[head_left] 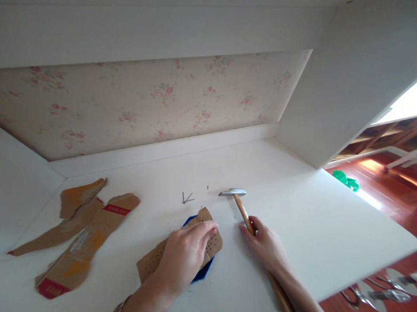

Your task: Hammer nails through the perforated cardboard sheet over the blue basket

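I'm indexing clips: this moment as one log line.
left hand: over holed cardboard; right hand: holding hammer; nails: loose on white tabletop; blue piece: under cardboard

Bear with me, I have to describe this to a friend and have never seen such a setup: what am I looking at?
There is no machine here, just a person's bare hands. The one picture comes from a camera worn on their head, looking forward and down. The right hand holds a hammer by its wooden handle. The left hand is over a hole-dotted cardboard piece, with something blue beneath; whether its fingertips pinch anything is unclear. Thin nails and cut cardboard scraps also lie on the white surface.
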Action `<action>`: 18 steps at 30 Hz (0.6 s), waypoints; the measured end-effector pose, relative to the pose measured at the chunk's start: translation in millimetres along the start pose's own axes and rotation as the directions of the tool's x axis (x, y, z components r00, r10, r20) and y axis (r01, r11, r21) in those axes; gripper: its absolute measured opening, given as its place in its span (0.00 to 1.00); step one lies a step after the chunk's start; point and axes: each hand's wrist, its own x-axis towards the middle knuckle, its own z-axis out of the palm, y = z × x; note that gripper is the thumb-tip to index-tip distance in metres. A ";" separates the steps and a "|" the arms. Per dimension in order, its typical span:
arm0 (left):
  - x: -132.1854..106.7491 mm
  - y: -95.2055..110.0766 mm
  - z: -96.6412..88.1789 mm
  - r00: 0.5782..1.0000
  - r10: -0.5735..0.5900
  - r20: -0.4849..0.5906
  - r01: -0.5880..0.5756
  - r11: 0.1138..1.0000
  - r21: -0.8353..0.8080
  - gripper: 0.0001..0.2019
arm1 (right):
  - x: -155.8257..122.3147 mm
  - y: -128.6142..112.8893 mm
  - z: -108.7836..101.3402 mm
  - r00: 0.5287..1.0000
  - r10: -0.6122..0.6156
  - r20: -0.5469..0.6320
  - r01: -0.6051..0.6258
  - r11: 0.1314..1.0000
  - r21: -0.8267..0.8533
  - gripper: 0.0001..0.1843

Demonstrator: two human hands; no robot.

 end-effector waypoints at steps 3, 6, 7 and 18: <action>0.4 -0.7 0.2 1.000 0.009 -0.006 -0.009 1.000 0.011 0.08 | 0.3 0.6 0.6 1.000 0.006 -0.006 -0.006 1.000 0.014 0.15; 1.1 -0.6 0.5 1.000 0.013 -0.008 -0.013 1.000 0.025 0.08 | 0.7 1.5 1.7 1.000 0.011 -0.014 -0.010 0.999 0.042 0.14; 1.2 -0.3 0.7 1.000 0.011 -0.009 -0.011 1.000 0.027 0.08 | 0.9 2.0 2.0 1.000 0.011 -0.016 -0.010 0.998 0.057 0.14; 2.8 0.9 3.9 1.000 -0.020 0.011 0.021 0.998 -0.057 0.07 | -14.1 2.8 -3.7 0.999 0.031 0.044 -0.049 0.877 0.478 0.16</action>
